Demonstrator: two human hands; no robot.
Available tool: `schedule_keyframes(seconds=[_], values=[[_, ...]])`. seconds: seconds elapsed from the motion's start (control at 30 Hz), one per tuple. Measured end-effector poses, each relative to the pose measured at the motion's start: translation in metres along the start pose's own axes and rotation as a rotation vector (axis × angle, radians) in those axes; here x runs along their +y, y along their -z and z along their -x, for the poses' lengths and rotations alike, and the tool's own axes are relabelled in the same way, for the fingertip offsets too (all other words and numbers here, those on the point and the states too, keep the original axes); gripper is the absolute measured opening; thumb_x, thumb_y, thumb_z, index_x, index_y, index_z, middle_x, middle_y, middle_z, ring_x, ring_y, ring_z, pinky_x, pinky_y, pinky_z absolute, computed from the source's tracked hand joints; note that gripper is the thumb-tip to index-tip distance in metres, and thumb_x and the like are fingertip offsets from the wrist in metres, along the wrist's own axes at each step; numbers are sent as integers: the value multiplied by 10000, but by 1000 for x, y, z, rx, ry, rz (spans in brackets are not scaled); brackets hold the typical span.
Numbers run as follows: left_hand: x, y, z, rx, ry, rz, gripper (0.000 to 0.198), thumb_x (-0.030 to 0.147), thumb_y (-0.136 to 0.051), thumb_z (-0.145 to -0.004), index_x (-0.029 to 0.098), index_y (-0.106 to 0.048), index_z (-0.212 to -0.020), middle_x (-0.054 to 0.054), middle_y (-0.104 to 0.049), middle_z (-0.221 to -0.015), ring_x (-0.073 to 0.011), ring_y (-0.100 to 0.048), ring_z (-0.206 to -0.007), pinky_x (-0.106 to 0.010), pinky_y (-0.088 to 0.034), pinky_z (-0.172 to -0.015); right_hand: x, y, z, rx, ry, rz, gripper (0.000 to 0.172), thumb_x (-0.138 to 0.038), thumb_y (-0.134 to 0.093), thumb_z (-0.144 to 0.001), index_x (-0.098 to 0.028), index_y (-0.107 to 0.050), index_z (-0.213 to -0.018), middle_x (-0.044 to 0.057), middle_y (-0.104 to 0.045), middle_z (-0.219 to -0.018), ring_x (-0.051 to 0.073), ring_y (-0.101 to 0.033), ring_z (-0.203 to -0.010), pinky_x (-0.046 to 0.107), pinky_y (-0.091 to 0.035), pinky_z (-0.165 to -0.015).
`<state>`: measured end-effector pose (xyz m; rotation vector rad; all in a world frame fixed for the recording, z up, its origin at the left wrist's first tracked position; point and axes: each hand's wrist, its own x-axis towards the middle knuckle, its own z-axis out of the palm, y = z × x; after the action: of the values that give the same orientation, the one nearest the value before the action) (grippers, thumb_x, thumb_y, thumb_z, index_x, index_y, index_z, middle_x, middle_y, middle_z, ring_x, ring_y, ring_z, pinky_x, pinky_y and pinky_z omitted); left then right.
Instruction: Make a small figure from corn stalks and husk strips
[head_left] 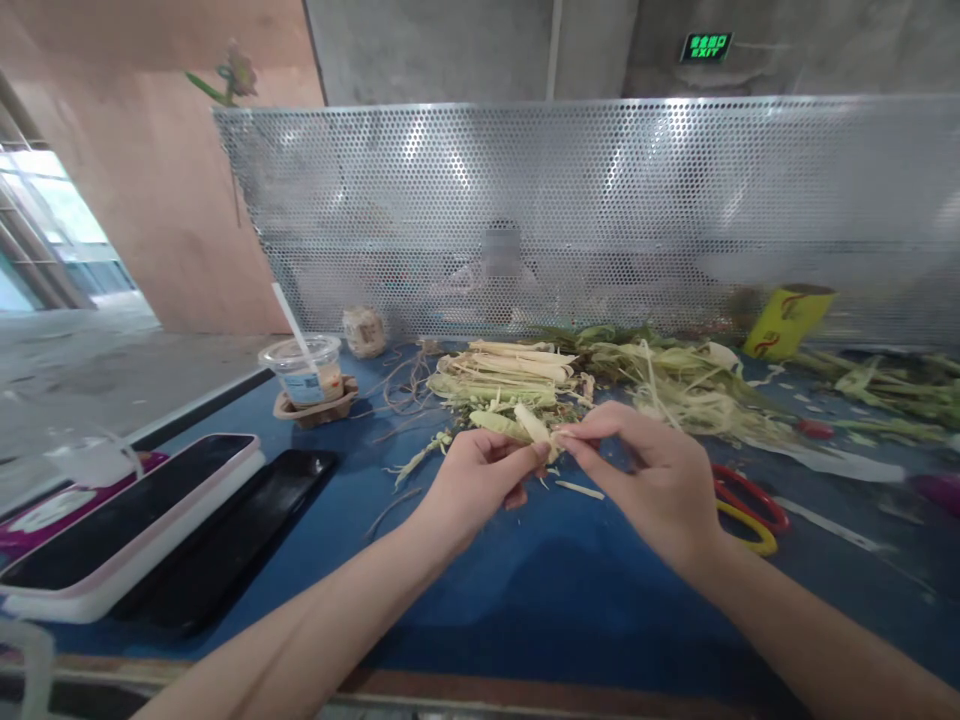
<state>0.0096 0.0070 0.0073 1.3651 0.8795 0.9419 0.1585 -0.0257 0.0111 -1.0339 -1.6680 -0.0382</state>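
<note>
My left hand (472, 485) is closed around a pale, peeled plant stalk (531, 424) that sticks up and away from its fingers. My right hand (649, 470) pinches a thin strip at the top of the same stalk, thumb and forefinger pressed together. Both hands hover over the blue table (525, 590), just in front of a pile of peeled pale stalks (510, 365). A few torn scraps (579, 489) lie on the table below my hands.
Green husks and leaves (690, 385) spread to the right. Red and yellow scissors (750, 505) lie by my right wrist. Two phones (142, 515) sit at left, a lidded cup with a spoon (304, 370) behind them. A perforated metal screen (600, 210) closes the back.
</note>
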Motion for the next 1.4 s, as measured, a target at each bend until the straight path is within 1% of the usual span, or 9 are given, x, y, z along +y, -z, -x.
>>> schedule_keyframes(seconds=[0.17,0.37,0.53,0.67,0.73,0.87,1.07,1.2,1.4], values=[[-5,3,-3,-60,-29,-6,259,338,-614,-670,110,-553,-564,64,-418,-457,-25,-365,-350,-179,-259,-374,6,3,-5,-167,295,188,135,-167,-561,-781,-204,-673,-846,21,-678,-750,137,-606,-735,249,-486,-672],[-5,2,-4,-84,-23,79,238,329,-622,-660,102,-566,-615,52,-453,-495,-16,-335,-364,-182,-248,-388,14,8,-10,-346,412,253,255,-138,-461,-835,-243,-646,-975,16,-682,-841,139,-593,-845,257,-482,-739],[-3,2,-1,-125,-11,108,242,340,-637,-661,111,-571,-621,52,-433,-487,-32,-359,-407,-191,-280,-426,13,10,-11,-345,281,193,223,-185,-490,-822,-233,-625,-992,35,-670,-904,157,-594,-867,284,-487,-747],[-7,0,-1,-155,-7,114,330,428,-593,-700,109,-563,-618,46,-420,-511,-30,-344,-422,-186,-284,-426,15,10,-16,-342,61,22,198,-194,-478,-815,-214,-659,-738,43,-608,-1069,175,-572,-973,295,-464,-808],[-10,-2,-2,-172,5,128,327,430,-605,-688,107,-571,-651,38,-439,-537,-31,-346,-439,-181,-287,-430,15,9,-17,-374,-46,-72,232,-184,-463,-816,-204,-645,-673,42,-632,-979,166,-586,-942,276,-462,-798],[-11,-2,-3,-162,17,45,342,445,-583,-694,116,-540,-611,42,-453,-504,-35,-357,-411,-187,-289,-429,11,5,-16,-410,-204,-180,185,-199,-522,-781,-202,-565,-961,-13,-637,-698,126,-604,-685,250,-474,-671],[-7,-1,2,-164,-107,-285,375,430,-486,-765,139,-493,-529,45,-416,-420,-58,-369,-402,-193,-289,-429,13,4,-13,-415,-150,-82,248,-286,-551,-772,-229,-604,-1008,41,-579,-881,159,-562,-787,290,-467,-665],[-7,-4,3,-181,-127,-257,362,398,-482,-769,138,-494,-517,39,-419,-432,-58,-373,-398,-190,-297,-416,16,5,-14,-388,-40,-191,105,-232,-576,-764,-247,-653,-833,40,-584,-975,178,-549,-940,321,-451,-793],[-11,-1,-1,-233,-153,-144,300,385,-568,-714,111,-586,-591,25,-486,-465,-45,-374,-378,-184,-300,-401,13,9,-15,-495,180,-203,64,-159,-593,-757,-222,-601,-754,18,-665,-861,178,-561,-913,378,-403,-867]])
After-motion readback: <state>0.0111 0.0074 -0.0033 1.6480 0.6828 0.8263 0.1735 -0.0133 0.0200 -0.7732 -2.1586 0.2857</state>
